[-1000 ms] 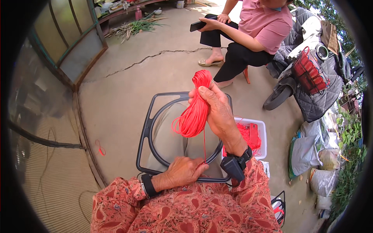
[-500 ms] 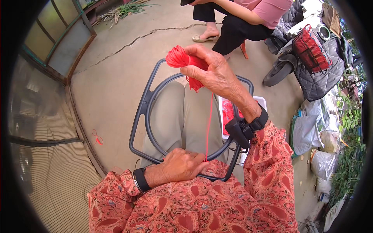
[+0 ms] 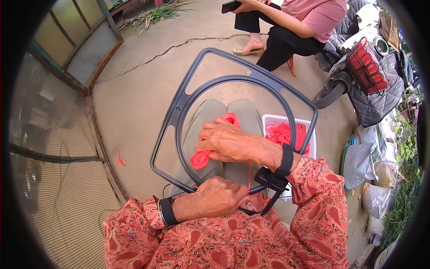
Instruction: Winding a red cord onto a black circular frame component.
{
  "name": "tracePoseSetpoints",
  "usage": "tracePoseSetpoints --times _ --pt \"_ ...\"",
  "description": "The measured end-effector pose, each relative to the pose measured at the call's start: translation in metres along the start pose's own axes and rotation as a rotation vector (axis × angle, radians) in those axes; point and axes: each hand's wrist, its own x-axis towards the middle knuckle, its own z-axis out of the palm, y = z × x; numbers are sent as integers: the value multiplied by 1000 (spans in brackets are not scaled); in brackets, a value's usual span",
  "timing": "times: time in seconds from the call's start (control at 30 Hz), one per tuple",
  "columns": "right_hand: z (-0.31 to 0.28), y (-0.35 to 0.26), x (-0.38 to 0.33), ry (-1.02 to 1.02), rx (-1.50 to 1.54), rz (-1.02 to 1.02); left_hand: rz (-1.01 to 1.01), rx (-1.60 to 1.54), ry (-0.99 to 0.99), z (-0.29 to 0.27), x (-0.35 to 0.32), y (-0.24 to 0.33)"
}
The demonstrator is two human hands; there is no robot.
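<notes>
A dark grey plastic frame (image 3: 177, 110), with a round ring inside an angular outer rim, rests over my lap. My left hand (image 3: 214, 196) is closed at its near edge, gripping the frame, and the red cord runs down to its fingertips. Through the ring's opening, above my knees, my right hand (image 3: 236, 141) is wrapped around a bundle of red cord (image 3: 200, 159). The looped ends of that bundle stick out on both sides of the fingers. A single red strand (image 3: 249, 175) hangs between the right hand and the left; where it meets the frame is hidden.
A white bin (image 3: 313, 148) with tangled red cord and a red phone-like object stands at my right knee. Ahead sits a person (image 3: 286, 40) holding a phone. A wheeled vehicle with a basket (image 3: 367, 67) and filled sacks (image 3: 360, 163) line the right; a screen panel (image 3: 53, 179) is left.
My right hand has brought the cord bundle down and nearer, from above the frame's far rim to within the ring. The frame's far side now tilts higher. The left hand keeps its hold.
</notes>
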Motion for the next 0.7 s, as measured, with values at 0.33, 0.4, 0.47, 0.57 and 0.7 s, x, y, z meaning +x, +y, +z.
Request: tracePoseSetpoints --times 0.33,0.4,0.47,0.57,0.7 --pt "38 -2 17 -230 786 7 -124 -55 11 -13 -18 -10" --pt "27 1 20 -165 883 108 -222 -108 -1 -18 -21 -19" --pt "4 5 16 86 737 212 -307 -144 -52 -26 -20 -32" --pt "-42 -17 -9 219 834 394 -474 -252 38 -35 -17 -44" --pt "-47 -35 -46 182 1033 390 -540 -348 52 -25 -33 -47"
